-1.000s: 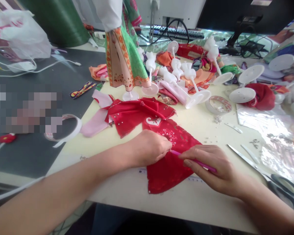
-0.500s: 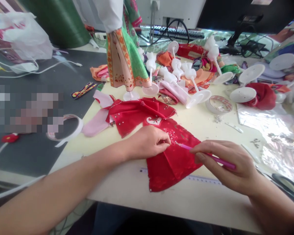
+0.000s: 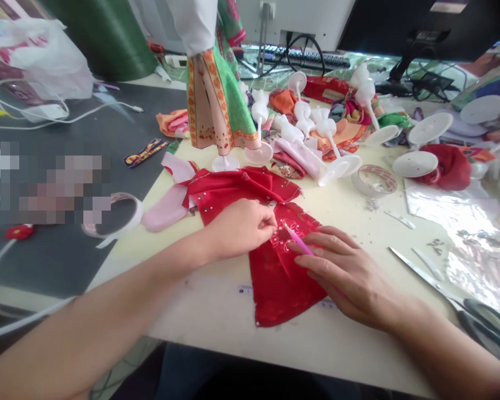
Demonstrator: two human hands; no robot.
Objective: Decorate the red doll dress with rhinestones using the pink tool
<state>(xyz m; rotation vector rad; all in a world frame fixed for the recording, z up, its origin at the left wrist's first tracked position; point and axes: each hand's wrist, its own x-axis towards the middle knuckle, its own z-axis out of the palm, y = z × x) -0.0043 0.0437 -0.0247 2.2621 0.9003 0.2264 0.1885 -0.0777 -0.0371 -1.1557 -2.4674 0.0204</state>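
Note:
A red cloth piece with a pale embroidered flower pattern and tiny studs lies on the table in front of me. My left hand rests on its upper left part, thumb and fingers pinched together; what is between them is hidden. My right hand lies low over the cloth's right side, holding a slim pink pen-like stick. The stick's tip touches or hovers just above the embroidery, near my left fingertips; I cannot tell which. Behind my left hand is another red garment piece with small studs, beside pink fabric.
Scissors lie open at the right, near small loose beads and a clear plastic sheet. A ruler sticks out under the cloth. White mini mannequins, a dressed mannequin and tape rolls stand or lie behind.
My right hand has moved left over the cloth, and the stick's tip has gone up and left. My left hand has shifted slightly up and left. The scissors show more fully.

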